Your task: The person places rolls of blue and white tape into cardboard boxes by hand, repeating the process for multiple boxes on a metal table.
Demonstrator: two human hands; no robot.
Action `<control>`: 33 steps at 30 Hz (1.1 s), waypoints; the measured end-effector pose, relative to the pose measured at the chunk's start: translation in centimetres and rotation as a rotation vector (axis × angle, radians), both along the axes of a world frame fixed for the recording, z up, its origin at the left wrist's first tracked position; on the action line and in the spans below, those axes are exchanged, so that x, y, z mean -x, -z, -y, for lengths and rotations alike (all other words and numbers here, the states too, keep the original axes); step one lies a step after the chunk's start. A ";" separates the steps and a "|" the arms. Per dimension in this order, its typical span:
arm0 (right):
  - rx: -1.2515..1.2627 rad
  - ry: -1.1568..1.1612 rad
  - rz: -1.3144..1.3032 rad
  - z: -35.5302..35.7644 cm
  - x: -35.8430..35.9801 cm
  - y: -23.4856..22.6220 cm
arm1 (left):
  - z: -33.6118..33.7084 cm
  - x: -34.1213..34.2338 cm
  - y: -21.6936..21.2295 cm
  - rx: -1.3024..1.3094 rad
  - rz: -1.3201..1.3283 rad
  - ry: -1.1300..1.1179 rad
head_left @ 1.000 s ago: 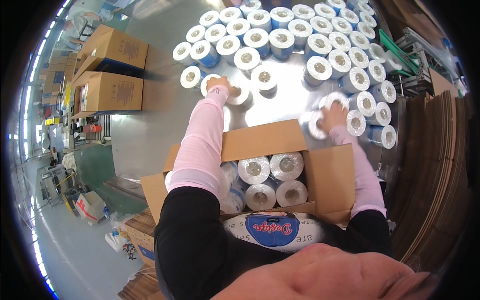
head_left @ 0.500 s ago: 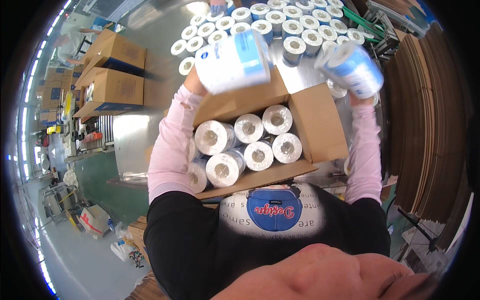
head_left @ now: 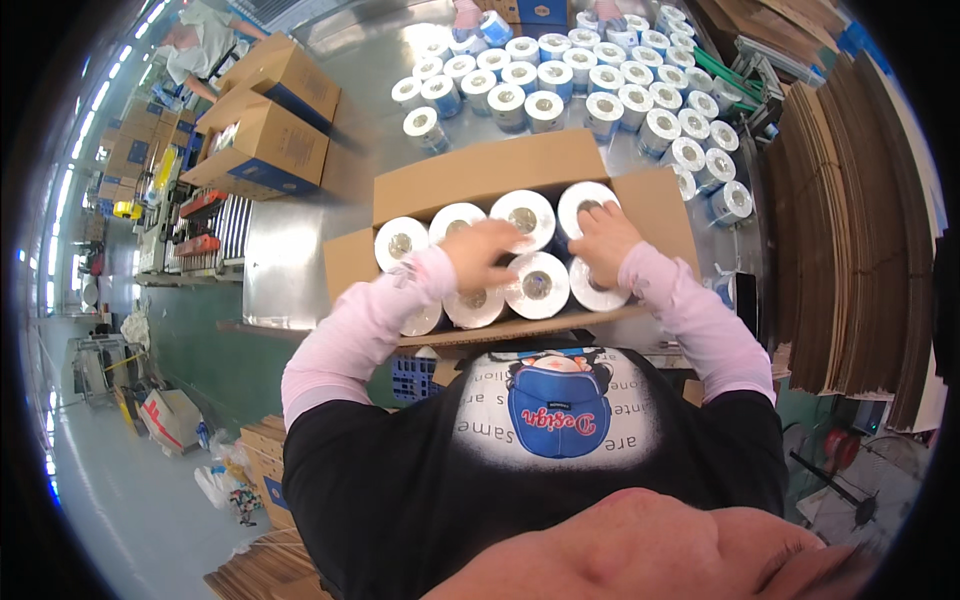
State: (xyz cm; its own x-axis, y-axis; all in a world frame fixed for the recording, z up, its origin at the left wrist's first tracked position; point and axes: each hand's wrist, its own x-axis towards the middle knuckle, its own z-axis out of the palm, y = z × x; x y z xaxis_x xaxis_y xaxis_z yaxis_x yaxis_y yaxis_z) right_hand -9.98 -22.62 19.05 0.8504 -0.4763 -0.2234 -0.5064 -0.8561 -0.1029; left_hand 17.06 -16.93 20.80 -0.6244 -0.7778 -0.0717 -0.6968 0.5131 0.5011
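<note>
An open cardboard box [head_left: 470, 168] stands in front of me, holding several wrapped white paper rolls [head_left: 538, 285] upright in two rows. My left hand [head_left: 482, 252] lies over the rolls left of the middle, fingers spread and reaching to the right. At the right end, my right hand [head_left: 606, 245] rests on the far corner roll [head_left: 580, 198], its fingertips around the core and its thumb apart. Neither hand lifts a roll. The hands partly cover the rolls beneath them.
Many blue-and-white rolls [head_left: 555, 78] stand on the metal table [head_left: 290, 255] beyond the box. Another person's hands [head_left: 468, 16] show at its far end. Packed cartons [head_left: 265, 150] sit at left, near a person in white [head_left: 200, 45]. Flattened cardboard [head_left: 850, 240] is stacked at right.
Both hands have come down from above the table into the box and let go of the two rolls they carried. The box's rolls now stand in fuller rows. The view has shifted somewhat.
</note>
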 end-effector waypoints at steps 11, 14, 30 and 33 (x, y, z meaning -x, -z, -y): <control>0.058 1.271 0.492 0.3 18.7 4.4 | -10.5 -23.5 8.2 -0.113 -0.328 -1.407; -0.568 1.045 1.018 1.3 18.1 6.2 | -11.3 -20.4 4.6 -0.530 -0.644 -1.316; 0.222 0.561 0.418 12.5 0.5 7.6 | -3.2 -3.9 4.2 0.198 0.208 -0.594; 0.424 0.330 0.743 3.2 1.3 1.5 | -5.7 -5.3 5.1 0.456 0.038 -0.768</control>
